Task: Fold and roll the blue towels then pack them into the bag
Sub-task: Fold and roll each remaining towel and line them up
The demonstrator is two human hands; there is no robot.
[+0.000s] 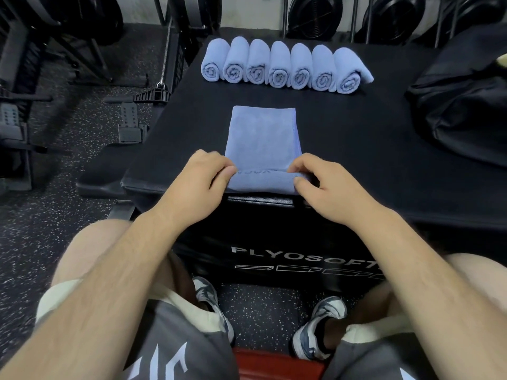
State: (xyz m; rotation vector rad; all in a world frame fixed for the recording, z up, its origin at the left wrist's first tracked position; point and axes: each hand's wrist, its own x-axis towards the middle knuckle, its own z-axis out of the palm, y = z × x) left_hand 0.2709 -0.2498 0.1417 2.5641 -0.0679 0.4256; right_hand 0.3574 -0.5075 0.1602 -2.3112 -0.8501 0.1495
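Observation:
A folded blue towel (262,133) lies lengthwise on the black padded box (356,149), its near end turned over into a short first roll at the box's front edge. My left hand (204,176) pinches the left end of that roll. My right hand (319,179) pinches the right end. Several rolled blue towels (279,67) stand side by side in a row at the far part of the box. A black bag (463,111) sits on the box at the right, partly cut off by the frame.
Gym machines and a cable handle (153,96) stand on the speckled rubber floor (55,209) to the left. Weight plates (315,15) line the back wall. My knees and shoes are below the box's front face.

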